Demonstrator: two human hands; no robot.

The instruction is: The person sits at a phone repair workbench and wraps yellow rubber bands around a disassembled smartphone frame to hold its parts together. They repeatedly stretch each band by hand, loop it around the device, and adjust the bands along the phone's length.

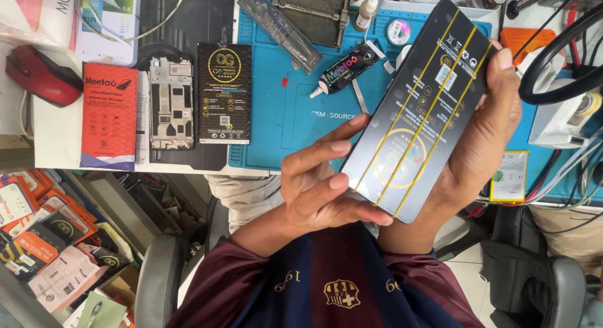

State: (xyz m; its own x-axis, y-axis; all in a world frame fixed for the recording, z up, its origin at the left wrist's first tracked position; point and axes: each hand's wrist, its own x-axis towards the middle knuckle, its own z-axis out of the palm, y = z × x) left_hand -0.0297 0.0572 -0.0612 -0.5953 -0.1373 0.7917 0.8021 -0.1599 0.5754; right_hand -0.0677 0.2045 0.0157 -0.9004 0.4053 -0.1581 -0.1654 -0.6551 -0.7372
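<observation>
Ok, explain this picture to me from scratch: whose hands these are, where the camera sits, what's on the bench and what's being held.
There is no machine here. One camera, worn on a person's head, looks down at that person's own two hands. The right hand grips a black phone screen panel bound with yellow bands, and the left hand touches its near edge. Beyond them lies a blue work mat carrying a black glue tube. To the left lie a bare phone frame, a black flat packet and a red box, with a red mouse farther left.

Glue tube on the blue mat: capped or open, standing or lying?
Lying on its side on the blue mat; the glue tube has a white nozzle tip, but capped or open: cannot tell.
</observation>
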